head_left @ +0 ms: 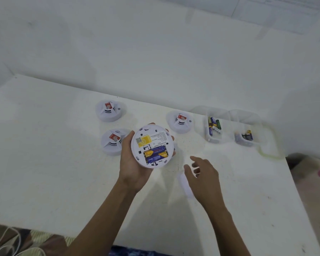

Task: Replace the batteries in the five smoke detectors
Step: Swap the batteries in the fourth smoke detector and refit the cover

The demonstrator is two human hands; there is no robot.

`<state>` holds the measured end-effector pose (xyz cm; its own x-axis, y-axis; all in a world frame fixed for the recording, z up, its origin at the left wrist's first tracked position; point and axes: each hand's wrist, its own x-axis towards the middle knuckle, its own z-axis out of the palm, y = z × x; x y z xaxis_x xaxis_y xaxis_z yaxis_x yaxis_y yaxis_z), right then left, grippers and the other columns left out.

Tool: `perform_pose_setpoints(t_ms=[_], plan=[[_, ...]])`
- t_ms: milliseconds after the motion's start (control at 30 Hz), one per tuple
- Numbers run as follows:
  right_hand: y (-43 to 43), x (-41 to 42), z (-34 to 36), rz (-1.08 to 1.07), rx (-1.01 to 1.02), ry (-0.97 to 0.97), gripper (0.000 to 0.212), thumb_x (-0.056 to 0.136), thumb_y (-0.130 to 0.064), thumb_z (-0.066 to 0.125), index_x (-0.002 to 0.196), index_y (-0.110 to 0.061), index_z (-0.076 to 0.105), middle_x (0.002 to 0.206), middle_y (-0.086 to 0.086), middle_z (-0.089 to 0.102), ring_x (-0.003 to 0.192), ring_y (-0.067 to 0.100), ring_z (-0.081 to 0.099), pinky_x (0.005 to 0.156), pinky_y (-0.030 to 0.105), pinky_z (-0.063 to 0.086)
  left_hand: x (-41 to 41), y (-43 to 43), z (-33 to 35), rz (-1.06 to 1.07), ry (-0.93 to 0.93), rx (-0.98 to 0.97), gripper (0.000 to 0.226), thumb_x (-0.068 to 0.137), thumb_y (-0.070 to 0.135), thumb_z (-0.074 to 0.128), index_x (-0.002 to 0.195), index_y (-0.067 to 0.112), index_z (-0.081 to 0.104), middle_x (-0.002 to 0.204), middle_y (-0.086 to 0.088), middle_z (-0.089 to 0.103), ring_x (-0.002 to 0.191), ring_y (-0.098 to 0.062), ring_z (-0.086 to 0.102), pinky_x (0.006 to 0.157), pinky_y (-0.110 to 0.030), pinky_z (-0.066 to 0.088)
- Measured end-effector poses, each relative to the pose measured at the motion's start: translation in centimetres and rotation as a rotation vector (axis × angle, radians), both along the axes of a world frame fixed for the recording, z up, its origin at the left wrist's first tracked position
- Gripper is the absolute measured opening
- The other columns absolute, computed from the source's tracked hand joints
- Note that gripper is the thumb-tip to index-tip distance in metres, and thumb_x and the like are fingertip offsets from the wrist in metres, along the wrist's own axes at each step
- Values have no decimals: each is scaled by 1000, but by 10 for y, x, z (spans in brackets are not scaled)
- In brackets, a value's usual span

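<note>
**Smoke detector** (152, 145), back face up, is being held above the table (44, 163) in the left hand (131, 167). The thumb (127, 139) is curling over its left rim, and the other fingertips are wrapping the far rim from beneath.

The battery bay is lying open. Two blue-and-yellow AA cells (155, 154) are sitting in it side by side, their long axes running across the view and rising slightly toward the right.

The right hand (203, 174) is hovering free and holding nothing, its fingers (194, 159) loosely spread and a little bent. The cells are lying left of and just beyond those fingertips, near but apart, with their right ends facing them.

Judged step: lifting out the fitted cells. The right hand is the nearer free hand, and the left is serving as support.

A blurred white piece (186, 185), probably the cover, is lying under the right palm.

Farther out:
- Three detectors are resting on the table, two beyond the left thumb (109, 110) (113, 142) and one beyond the right fingertips (180, 121).
- Two clear tubs (207, 115) (248, 117) holding loose batteries (213, 125) are standing well right of the right fingers.
- A fifth detector is not showing.
</note>
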<state>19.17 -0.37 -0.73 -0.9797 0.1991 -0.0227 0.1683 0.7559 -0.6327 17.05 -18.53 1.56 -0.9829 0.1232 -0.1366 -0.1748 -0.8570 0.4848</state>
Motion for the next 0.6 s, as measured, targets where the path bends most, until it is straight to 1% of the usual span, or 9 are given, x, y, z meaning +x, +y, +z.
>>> perform_pose_setpoints(t_ms=[67, 167, 233, 300, 433, 467, 500, 567, 600], plan=[[5, -3, -15, 19, 171, -193, 49, 89, -43, 59, 128, -14, 53, 122, 6, 56, 109, 20, 53, 96, 32, 42, -1, 1, -1, -10, 1, 9, 48, 78, 47, 49, 108, 18, 72, 115, -12, 68, 104, -30, 66, 79, -40, 57], [5, -4, -30, 52, 356, -334, 56, 85, -53, 58, 122, -11, 51, 119, 6, 49, 107, 21, 45, 89, 27, 40, -1, 2, -2, -44, -4, 16, 49, 86, 46, 38, 107, 18, 72, 113, -13, 69, 102, -30, 67, 78, -41, 57], [3, -3, -37, 42, 397, -341, 55, 83, -52, 61, 116, -8, 54, 113, 7, 46, 101, 20, 43, 87, 27, 42, 0, 2, -2, -53, -7, 6, 50, 87, 46, 36, 106, 18, 73, 112, -12, 69, 101, -30, 68, 78, -41, 57], [2, -3, -41, 25, 403, -328, 55, 82, -50, 63, 116, -8, 54, 113, 7, 46, 101, 21, 44, 88, 28, 43, 0, 2, -4, -53, -7, -11, 48, 82, 48, 45, 109, 19, 72, 116, -13, 67, 105, -31, 66, 81, -42, 57], [2, -6, -43, -13, 459, -309, 61, 79, -55, 63, 120, -15, 42, 116, 4, 47, 102, 19, 47, 84, 28, 43, 0, 1, -6, -48, 10, -26, 49, 74, 50, 54, 109, 20, 72, 116, -11, 68, 106, -30, 66, 81, -41, 57], [2, -6, -43, -11, 461, -295, 55, 81, -52, 62, 119, -17, 41, 114, 3, 48, 100, 17, 48, 82, 26, 42, 1, 1, -7, -53, 6, -22, 48, 72, 49, 55, 106, 21, 73, 114, -11, 69, 104, -29, 67, 78, -40, 57], [1, -6, -44, 15, 463, -264, 42, 87, -46, 58, 115, -19, 42, 110, 1, 50, 95, 14, 48, 79, 23, 41, 1, 1, -6, -54, 2, -23, 48, 70, 49, 57, 104, 21, 74, 112, -10, 70, 102, -28, 68, 76, -39, 58], [1, -4, -46, 65, 380, -197, 12, 95, -31, 51, 93, -22, 42, 94, -3, 51, 79, 8, 45, 67, 14, 35, 1, 1, -8, -46, 11, -40, 50, 68, 51, 65, 107, 21, 73, 115, -10, 69, 104, -29, 67, 78, -40, 57], [1, -3, -45, 71, 301, -174, 19, 96, -26, 50, 81, -23, 38, 84, -5, 48, 71, 5, 42, 60, 11, 30, 1, 1, -8, -39, 16, -45, 52, 67, 52, 68, 109, 22, 72, 116, -10, 69, 105, -29, 67, 79, -40, 57]])
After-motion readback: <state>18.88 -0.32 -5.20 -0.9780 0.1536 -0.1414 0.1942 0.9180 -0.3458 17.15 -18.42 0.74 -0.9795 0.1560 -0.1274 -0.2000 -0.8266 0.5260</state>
